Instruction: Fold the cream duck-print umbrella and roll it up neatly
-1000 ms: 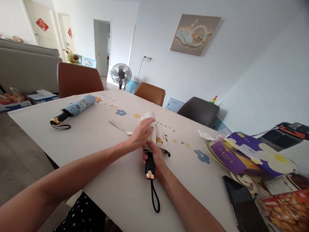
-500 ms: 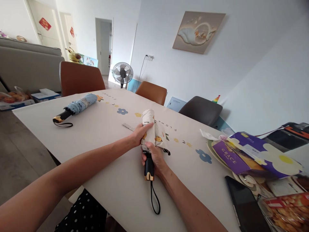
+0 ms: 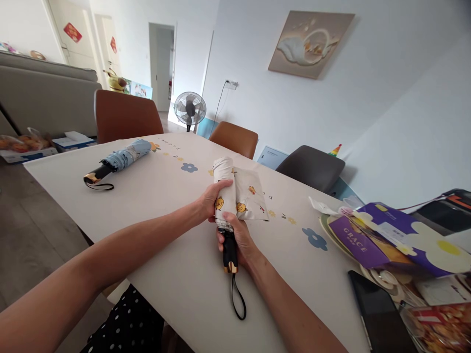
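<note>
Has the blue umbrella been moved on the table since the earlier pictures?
No. The blue umbrella keeps its place: its tip still lies beside the orange flower printed on the tablecloth. Both shift together in the picture.

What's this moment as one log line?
left fingers: on white umbrella | right fingers: around its handle end | blue umbrella: folded, on table

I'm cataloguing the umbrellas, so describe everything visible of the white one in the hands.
The white umbrella is collapsed, its thin, cloth-like canopy printed with yellow cartoon figures. Most is rolled up, but a loose flap spreads to the right. The black handle ends in a gold-coloured cap with a black wrist loop. It points away from the wearer, above the table; contact with it is unclear. The left hand grips the rolled canopy; the right hand holds its lower end and the handle's top.
</note>
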A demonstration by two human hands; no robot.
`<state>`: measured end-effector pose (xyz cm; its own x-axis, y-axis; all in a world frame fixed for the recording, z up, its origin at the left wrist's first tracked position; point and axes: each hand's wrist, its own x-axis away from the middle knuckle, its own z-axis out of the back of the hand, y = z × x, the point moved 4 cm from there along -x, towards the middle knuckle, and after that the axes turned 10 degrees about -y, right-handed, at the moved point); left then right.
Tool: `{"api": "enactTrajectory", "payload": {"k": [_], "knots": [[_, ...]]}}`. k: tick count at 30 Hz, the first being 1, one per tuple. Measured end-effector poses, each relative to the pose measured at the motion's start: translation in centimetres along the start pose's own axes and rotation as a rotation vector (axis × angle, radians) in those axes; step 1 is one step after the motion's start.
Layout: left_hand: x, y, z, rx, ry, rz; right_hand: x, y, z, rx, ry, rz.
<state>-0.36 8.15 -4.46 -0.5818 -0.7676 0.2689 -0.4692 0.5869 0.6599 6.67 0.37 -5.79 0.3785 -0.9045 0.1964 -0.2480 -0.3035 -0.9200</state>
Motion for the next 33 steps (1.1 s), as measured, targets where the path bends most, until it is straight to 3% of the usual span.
{"api": "enactTrajectory", "payload": {"k": [2,8,15,17,20,22,25,28,33], "knots": [[0.1,0.0,0.0,0.003,0.006,0.012,0.0,-0.1,0.1,-0.011,-0.018,-0.004],[-0.1,0.3,-0.1,0.017,-0.145,-0.091,-0.1,0.2,0.4,-0.068,-0.029,-0.018],[-0.5,0.2,-0.1,-0.173,-0.229,-0.146,0.0,0.3,0.1,-0.087,0.122,0.138],[-0.8,0.3,0.5,-0.317,-0.143,-0.209,0.0,0.2,0.2,-0.128,0.173,0.155],[-0.7,0.9,1.7,-0.605,0.138,-0.346,-0.1,0.1,0.7,-0.238,0.205,0.099],[0.0,1.4,1.7,-0.804,0.257,-0.478,-0.3,0.2,1.0,-0.326,0.182,0.046],[1.3,1.6,0.0,-1.070,0.259,-0.663,-0.7,0.1,1.4,-0.412,0.132,0.051],[2.2,1.2,-3.1,-1.328,0.153,-0.684,-0.9,0.4,1.6,-0.434,0.118,0.061],[0.8,-1.6,-8.9,-1.825,-0.281,-0.521,-0.7,0.6,2.3,-0.189,0.187,0.149]]}}
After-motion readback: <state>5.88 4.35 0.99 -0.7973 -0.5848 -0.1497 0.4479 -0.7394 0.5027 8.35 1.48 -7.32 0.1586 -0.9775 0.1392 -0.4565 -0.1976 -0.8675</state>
